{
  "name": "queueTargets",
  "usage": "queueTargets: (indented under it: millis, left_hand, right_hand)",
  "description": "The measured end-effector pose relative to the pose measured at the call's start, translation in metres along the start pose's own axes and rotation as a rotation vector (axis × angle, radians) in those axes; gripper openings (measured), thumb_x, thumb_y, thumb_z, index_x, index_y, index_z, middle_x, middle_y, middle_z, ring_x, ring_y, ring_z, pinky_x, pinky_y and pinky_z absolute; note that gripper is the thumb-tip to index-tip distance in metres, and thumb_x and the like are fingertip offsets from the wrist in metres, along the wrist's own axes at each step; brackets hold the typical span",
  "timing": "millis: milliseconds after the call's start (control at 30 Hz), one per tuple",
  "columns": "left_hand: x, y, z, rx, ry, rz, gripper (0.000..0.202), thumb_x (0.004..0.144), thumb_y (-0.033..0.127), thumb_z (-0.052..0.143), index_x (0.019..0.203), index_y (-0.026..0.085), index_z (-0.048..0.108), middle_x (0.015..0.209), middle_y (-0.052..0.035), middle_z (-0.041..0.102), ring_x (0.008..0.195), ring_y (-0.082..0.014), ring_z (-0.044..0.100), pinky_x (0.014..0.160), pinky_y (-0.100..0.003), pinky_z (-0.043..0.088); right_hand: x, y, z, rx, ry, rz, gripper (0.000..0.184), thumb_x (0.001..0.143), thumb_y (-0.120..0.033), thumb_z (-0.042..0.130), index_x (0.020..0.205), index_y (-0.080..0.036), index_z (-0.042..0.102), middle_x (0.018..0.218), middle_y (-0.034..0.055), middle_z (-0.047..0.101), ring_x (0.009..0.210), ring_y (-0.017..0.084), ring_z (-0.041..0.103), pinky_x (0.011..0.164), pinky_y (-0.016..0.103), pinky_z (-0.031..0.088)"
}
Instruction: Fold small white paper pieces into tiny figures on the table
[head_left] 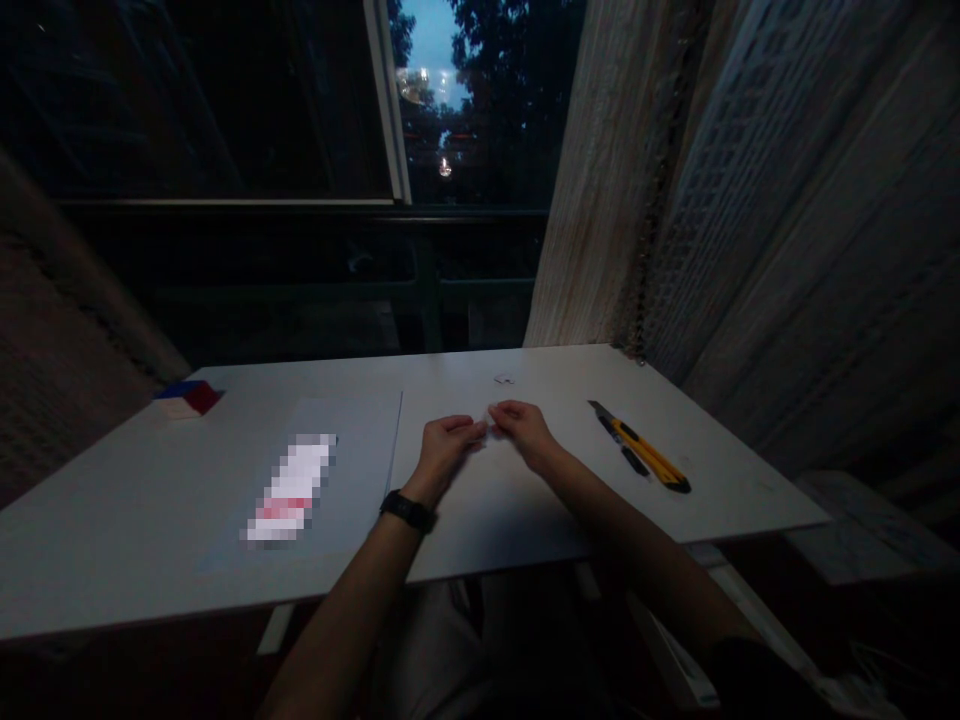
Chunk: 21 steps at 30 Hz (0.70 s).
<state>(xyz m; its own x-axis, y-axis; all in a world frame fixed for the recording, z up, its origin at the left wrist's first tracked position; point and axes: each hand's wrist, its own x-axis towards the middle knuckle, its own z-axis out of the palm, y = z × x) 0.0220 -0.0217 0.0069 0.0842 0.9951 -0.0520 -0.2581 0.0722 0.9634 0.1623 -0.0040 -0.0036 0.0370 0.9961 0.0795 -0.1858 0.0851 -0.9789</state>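
Between the far and near edges of the worktop [750,500], the left hand [448,445] and right hand [523,430] have fingers pinched on a small pale piece [488,420]. A loose pinch could lose it against white; the yellow cutter [651,456], toward the right edge, could nick a careless wrist.

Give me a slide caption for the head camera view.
Left hand and right hand pinching a small pale piece over a white table, a yellow knife lying to their right.

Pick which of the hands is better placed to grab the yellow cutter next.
Probably the right hand: the yellow cutter lies to its right, with the left hand farther away.
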Motion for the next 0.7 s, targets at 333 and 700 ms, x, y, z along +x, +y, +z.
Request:
queueTargets:
  millis: [333, 700]
  left_hand:
    - [0.016, -0.014, -0.010, 0.312, 0.067, 0.277, 0.026, 0.061, 0.034, 0.071, 0.076, 0.014, 0.068, 0.070, -0.0059, 0.067, 0.063, -0.0135, 0.060, 0.061, -0.022, 0.046]
    - [0.007, -0.009, -0.003, 0.324, 0.072, 0.333, 0.036, 0.062, 0.044, 0.068, 0.075, 0.010, 0.070, 0.067, -0.0063, 0.067, 0.060, -0.0141, 0.058, 0.057, -0.023, 0.043]
  right_hand:
    - [-0.003, -0.007, -0.003, -0.044, -0.069, 0.023, 0.038, 0.039, -0.035, 0.081, 0.059, -0.014, 0.058, 0.056, -0.0019, 0.058, 0.052, 0.010, 0.052, 0.055, 0.024, 0.040]
    - [-0.004, 0.002, 0.003, 0.099, -0.010, 0.027, 0.035, 0.039, -0.031, 0.082, 0.055, -0.014, 0.057, 0.053, -0.0019, 0.060, 0.052, 0.010, 0.054, 0.056, 0.025, 0.041]
